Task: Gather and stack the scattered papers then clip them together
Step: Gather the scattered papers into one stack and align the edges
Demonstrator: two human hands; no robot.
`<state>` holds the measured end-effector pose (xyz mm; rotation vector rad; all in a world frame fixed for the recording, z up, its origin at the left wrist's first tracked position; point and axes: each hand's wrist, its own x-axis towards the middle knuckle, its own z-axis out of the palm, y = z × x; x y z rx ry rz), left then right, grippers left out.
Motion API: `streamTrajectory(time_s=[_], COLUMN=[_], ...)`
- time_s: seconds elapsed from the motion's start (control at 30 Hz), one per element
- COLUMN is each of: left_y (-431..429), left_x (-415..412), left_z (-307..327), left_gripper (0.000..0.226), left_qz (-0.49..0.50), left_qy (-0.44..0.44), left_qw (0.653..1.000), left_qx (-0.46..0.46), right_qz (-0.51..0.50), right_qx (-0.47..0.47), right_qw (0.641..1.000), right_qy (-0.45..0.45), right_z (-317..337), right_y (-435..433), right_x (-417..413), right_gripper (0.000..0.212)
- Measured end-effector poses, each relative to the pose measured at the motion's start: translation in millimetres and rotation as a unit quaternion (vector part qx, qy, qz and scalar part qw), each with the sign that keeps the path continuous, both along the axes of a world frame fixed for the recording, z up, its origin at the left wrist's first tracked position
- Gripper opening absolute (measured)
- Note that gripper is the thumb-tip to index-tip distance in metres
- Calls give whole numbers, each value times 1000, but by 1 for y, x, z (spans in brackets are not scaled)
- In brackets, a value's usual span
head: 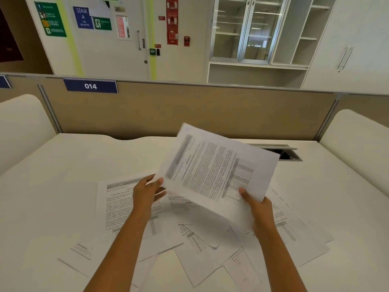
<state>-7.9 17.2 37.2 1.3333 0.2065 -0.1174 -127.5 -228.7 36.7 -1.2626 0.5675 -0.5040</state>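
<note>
**Head view: lifted sheets held above the scattered papers**

Head view shows me both hands raised over the desk [63,165], each one pinching an edge of the lifted sheets [216,167]. My left hand [147,190] closes thumb and fingers on the lower left edge. My right hand [260,209] grips the lower right corner, with the thumb on the printed face. I cannot tell if it is one sheet or a few together, because the print is blurred.

The lifted sheets are tilted, with the long axis running from lower left to upper right, and the far edge points toward the partition [189,110].

The scattered papers [189,245] lie flat on the desk directly under and in front of my forearms, overlapping each other at many angles. One printed page [117,205] lies to the left, partly under my left wrist; another page [294,224] lies to the right, just beside my right wrist.

I judge that the next sheet can come from either side, since both hands are about equally near. One hand must first let go of its edge. I see no clip anywhere on the desk.
</note>
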Motion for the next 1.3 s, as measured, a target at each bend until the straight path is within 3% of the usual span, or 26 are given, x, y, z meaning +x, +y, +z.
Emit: streamTrajectory(time_s=[0.07, 0.17, 0.33, 0.47, 0.63, 0.8, 0.87, 0.93, 0.97, 1.03, 1.07, 1.17, 1.3], left_y=[-8, -41, -64, -35, -12, -13, -2, 20, 33, 62, 77, 108, 124], left_x=[-5, -25, -36, -20, -9, 0, 4, 11, 14, 15, 13, 7, 12], left_z=[5, 9, 3, 8, 9, -1, -9, -18, -22, -28, -31, -36, -37], left_gripper=[41, 37, 35, 36, 40, 25, 25, 37, 52, 88, 101, 119, 116], left_qz=[-79, -184, -145, -196, -311, -158, -75, -23, -13, -6, 0, 30, 13], left_qy=[29, 35, 10, -12, -15, -11, -26, -31, -2, 108, 154, 214, 238], left_qw=[994, 979, 989, 978, 938, 978, 981, 944, 903, 816, 796, 801, 801], left_qx=[-74, -84, -29, 69, 153, 137, 177, 328, 429, 568, 585, 558, 549], right_qz=[-12, 9, 15, -24, 154, 101, 78, 61, 55, 49, 47, 46, 50], right_qx=[69, 152, 164, 104, -52, -79, -94, -97, -95, -89, -83, -67, -60], right_qw=[997, 988, 985, 993, 985, 989, 989, 990, 991, 992, 993, 995, 996], right_qy=[-9, -35, -58, -48, 57, 76, 86, 84, 81, 76, 73, 59, 43], right_z=[-3, -9, -9, -8, -15, -38, -45, -49, -50, -51, -52, -53, -56], right_y=[14, 45, 59, 13, -3, -5, -10, -15, -18, -22, -23, -23, -24], right_x=[4, 10, 14, 4, -11, -10, -10, -13, -15, -18, -19, -20, -20], right_gripper=[41, 39, 34, 35, 25, 24, 27, 28, 30, 33, 34, 35, 38])
